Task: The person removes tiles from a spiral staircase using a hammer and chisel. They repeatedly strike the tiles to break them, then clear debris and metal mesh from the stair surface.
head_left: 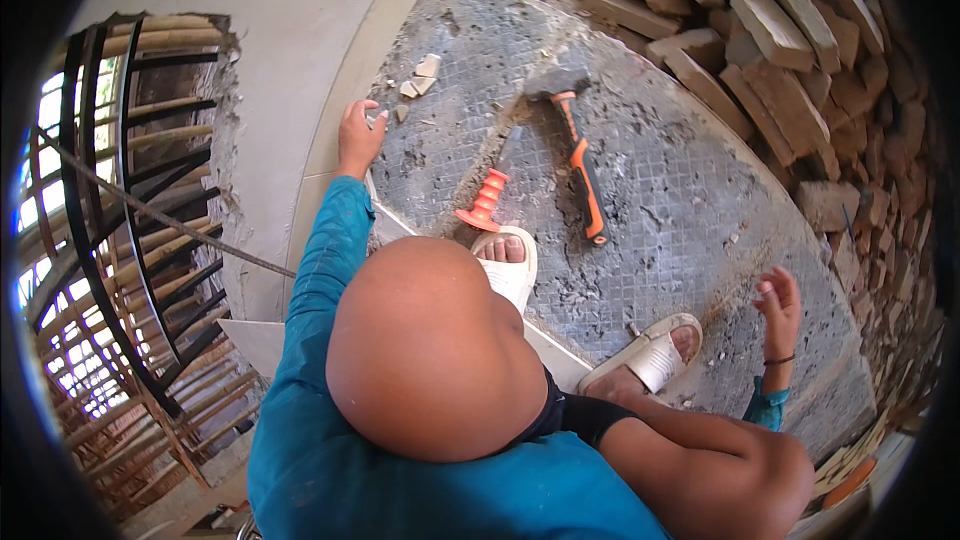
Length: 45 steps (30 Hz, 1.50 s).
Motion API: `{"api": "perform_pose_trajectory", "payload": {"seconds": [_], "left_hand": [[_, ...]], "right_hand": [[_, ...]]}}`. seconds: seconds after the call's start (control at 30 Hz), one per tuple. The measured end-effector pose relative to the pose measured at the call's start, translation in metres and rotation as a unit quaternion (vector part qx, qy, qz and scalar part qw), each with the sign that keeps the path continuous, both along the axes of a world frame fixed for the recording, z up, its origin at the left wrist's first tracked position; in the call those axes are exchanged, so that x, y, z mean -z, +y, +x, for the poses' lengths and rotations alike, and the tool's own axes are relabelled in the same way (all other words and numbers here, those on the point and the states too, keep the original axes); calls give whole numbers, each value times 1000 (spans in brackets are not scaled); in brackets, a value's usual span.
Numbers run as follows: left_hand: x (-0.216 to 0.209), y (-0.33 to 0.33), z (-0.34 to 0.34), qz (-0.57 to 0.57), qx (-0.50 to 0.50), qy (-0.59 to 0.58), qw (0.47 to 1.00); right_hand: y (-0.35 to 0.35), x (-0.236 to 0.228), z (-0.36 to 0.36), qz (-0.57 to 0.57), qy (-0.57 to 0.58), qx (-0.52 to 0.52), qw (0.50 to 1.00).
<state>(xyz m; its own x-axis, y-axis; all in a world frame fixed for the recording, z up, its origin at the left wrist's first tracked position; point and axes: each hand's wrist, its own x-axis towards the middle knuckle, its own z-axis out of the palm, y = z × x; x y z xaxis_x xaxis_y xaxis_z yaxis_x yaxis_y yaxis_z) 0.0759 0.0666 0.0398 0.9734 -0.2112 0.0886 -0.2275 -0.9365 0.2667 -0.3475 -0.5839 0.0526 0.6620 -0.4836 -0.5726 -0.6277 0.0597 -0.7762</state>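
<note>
My left hand is at the pale tiled border along the left of the worn grey mosaic floor. Its thumb and fingers are apart, and I see nothing held in them. Beyond it lie a few broken tile pieces. Over the floor at the right, my right hand is raised with loosely bent, separated fingers, holding nothing. A chisel with a ribbed orange hand guard lies just beyond my left foot. To its right rests a hammer with an orange and black handle, its dusty head pointing away from me.
Stacked bricks line the far right side. On the left is a rough-edged opening with black metal bars and bamboo poles. A thin rod slants across it. My sandalled feet stand on the floor.
</note>
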Motion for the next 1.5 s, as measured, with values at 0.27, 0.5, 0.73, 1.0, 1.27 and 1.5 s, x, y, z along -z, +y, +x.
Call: {"api": "perform_pose_trajectory", "payload": {"seconds": [0.27, 0.5, 0.73, 1.0, 1.27, 1.5], "left_hand": [[23, -53, 30, -10, 138, -73, 988], [34, -97, 48, 13, 72, -13, 997], [26, -63, 37, -61, 73, 16, 995], [20, -53, 28, 10, 122, 13, 992], [38, -46, 21, -38, 133, 50, 989], [6, -70, 24, -148, 87, 99, 980]], "right_hand": [[58, -22, 63, -9, 57, -76, 995], [104, -25, 81, 68, 43, -83, 993], [112, -23, 89, 70, 62, -71, 993], [122, -14, 103, 84, 49, -109, 989], [121, -15, 96, 79, 55, -106, 990], [130, -20, 106, 79, 54, -126, 987]]}}
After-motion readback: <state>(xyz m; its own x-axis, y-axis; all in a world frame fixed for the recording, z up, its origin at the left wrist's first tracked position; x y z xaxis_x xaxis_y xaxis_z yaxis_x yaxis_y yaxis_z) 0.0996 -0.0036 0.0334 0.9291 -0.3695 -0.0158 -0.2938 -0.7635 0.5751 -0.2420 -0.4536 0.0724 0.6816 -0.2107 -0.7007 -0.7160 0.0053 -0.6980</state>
